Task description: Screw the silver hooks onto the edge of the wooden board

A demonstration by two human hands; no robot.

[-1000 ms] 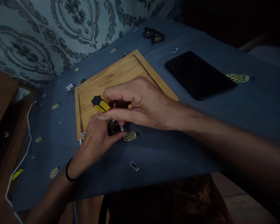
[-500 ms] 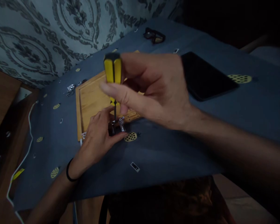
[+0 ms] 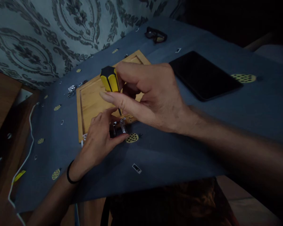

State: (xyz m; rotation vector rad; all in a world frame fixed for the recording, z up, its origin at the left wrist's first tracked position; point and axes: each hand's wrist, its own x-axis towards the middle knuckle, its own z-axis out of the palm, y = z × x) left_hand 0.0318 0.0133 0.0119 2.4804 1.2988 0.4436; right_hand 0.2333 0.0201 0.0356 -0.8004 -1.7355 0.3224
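My right hand (image 3: 153,97) is closed round the yellow-and-black handle of a screwdriver (image 3: 109,80). The shaft points down, with its tip close to a shiny metal hinge (image 3: 123,125); whether they touch I cannot tell. This hinge sits at the near edge of a wooden panel (image 3: 96,97) with a grooved border. My left hand (image 3: 99,131) grips the hinge, thumb on the near side and fingers over the panel's edge. Part of the hinge is hidden by the fingers. Another metal fitting (image 3: 84,137) shows at the panel's near left corner.
A black tablet (image 3: 205,77) lies to the right on the blue tablecloth (image 3: 169,157). Glasses (image 3: 156,35) rest at the back. Small shiny metal parts (image 3: 72,89) lie left of the panel. A white cable (image 3: 31,125) runs along the left side.
The screwdriver's handle has come down and tilted left, while its shaft tip has shifted slightly right. My right hand has moved a little left and down. My left hand stays put.
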